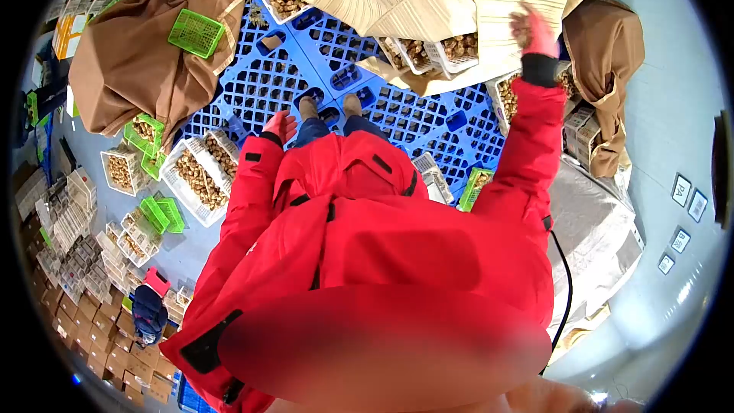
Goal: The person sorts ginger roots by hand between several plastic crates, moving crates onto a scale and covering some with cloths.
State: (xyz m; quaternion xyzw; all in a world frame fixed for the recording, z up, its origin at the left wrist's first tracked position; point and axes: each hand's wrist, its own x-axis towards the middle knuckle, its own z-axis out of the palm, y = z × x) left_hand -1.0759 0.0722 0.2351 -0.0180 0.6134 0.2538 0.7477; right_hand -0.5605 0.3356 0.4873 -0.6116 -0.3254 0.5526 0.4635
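My right hand (529,29) is raised at the upper right, on a striped beige cloth (497,0), its fingers bent and pressed together at the fabric. The cloth lies in folds partly over white crates (457,55) of brown, knobbly produce. My left hand (281,127) hangs low beside my left leg, above blue plastic pallets (260,84), with nothing in it and its fingers apart. Left of it stands a white crate (200,182) filled with the same kind of produce.
A brown cloth (145,61) bears a green basket (196,33) at the left; another brown cloth (604,53) hangs at the right. Green and white crates line the left floor. A wrapped grey stack (592,237) stands right. Another person (149,312) is at the lower left.
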